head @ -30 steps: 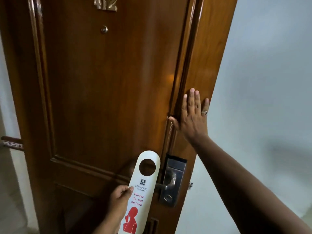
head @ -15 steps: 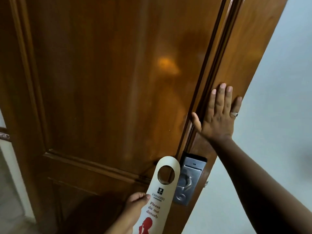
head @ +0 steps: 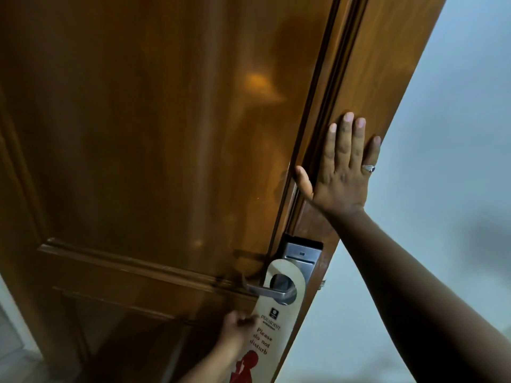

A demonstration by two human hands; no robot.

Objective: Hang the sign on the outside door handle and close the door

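A white "Please do not disturb" sign [head: 272,324] with a round hole and a red figure has its hole threaded over the silver lever handle [head: 269,292] of the brown wooden door [head: 154,150]. My left hand [head: 239,328] grips the sign's left edge just below the handle. The handle sits on a silver lock plate [head: 301,257] with a black top. My right hand [head: 343,172] lies flat with fingers spread against the door's edge stile above the lock, a ring on one finger. The door stands ajar.
A pale wall [head: 442,189] fills the right side beyond the door's edge. A strip of light floor and wall [head: 11,341] shows at the lower left past the door's hinge side.
The sign's hole has gone from beside the lock plate to over the lever handle. My view has closed in on the door. My right hand stays flat on the door's edge.
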